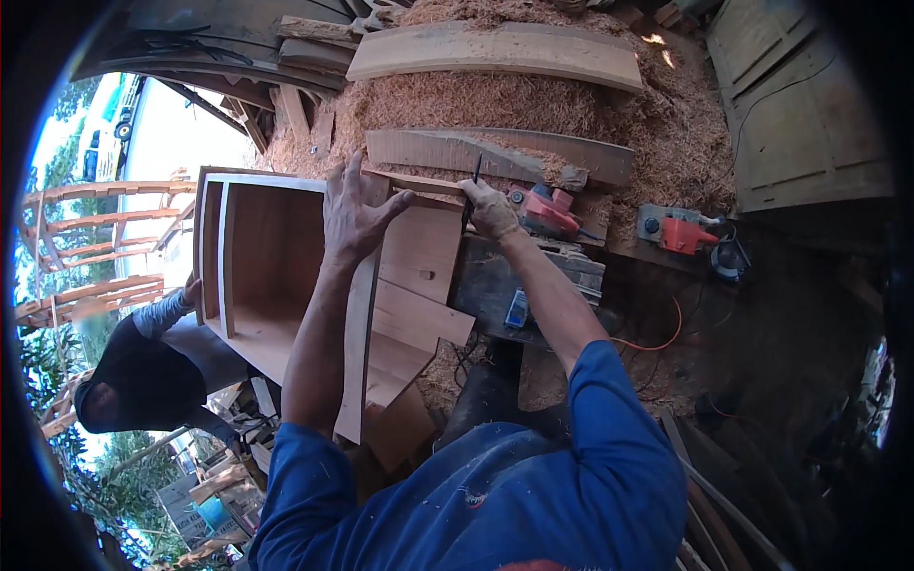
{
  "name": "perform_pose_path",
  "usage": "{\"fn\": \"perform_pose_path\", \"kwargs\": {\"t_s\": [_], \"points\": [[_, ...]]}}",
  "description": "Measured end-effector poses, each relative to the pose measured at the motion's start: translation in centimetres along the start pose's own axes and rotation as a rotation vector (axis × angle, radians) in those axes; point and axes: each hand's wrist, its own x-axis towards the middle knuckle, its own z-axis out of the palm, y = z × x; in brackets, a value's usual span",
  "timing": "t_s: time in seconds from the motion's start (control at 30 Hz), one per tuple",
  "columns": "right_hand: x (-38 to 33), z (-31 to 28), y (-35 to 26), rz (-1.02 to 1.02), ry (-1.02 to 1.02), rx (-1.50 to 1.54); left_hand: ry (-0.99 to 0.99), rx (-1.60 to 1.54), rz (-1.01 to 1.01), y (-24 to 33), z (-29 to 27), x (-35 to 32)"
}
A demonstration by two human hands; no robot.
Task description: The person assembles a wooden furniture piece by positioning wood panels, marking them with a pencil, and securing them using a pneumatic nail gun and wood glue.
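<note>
A big box of bare wood (276,238) is seen left of the middle. It looks stiff and likely too heavy for one hand. It should not be slippery, but thin edges could chip, so it is best held by the thick frame at both ends. The left hand (357,217) is spread over the far edge, fingers apart. A thin dark stick (477,169) is pinched in the right hand (492,211). The box's left side is touched by a co-worker's hand (193,292). Farther right, a red power tool (550,211) is seen.
</note>
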Motion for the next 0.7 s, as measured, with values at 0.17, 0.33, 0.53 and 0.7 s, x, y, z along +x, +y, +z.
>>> {"fn": "perform_pose_path", "kwargs": {"t_s": [0.17,0.33,0.53,0.7], "points": [[1.1,2.6,-0.7,-0.164,-0.153,0.152,0.090,0.136,-0.161,0.9,0.7,-0.6],[2.7,3.6,0.3,-0.262,-0.149,0.196,0.097,0.174,-0.180,1.0,2.0,0.9],[3.8,3.8,1.8,-0.316,-0.228,0.293,0.082,0.162,-0.190,1.5,2.1,1.1],[4.9,3.1,1.6,-0.358,-0.247,0.349,0.100,0.146,-0.191,1.2,2.0,0.8]]}}
